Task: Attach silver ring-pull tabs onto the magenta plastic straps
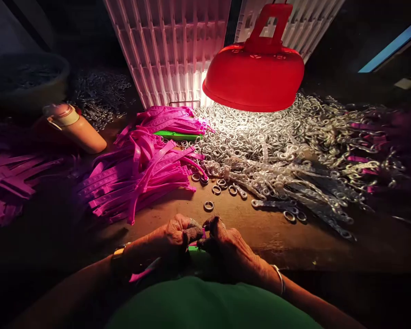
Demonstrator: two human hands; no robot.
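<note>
Wooden table (233, 228), brown, brightest at middle, sides in shadow; bare strip along near edge. On it, left of middle: heap of pink straps (144, 169), loosely layered; green piece (180, 135) tucked among them. Middle to right: broad heap of metal rings (260, 123), touching straps at left side. Pale strips (281, 171) across heap's near side, ends reaching onto bare wood. Lone ring (208, 206) in front, apart from heap; few more scattered near heap's edge. Orange bottle (78, 130) left, beside straps.
</note>
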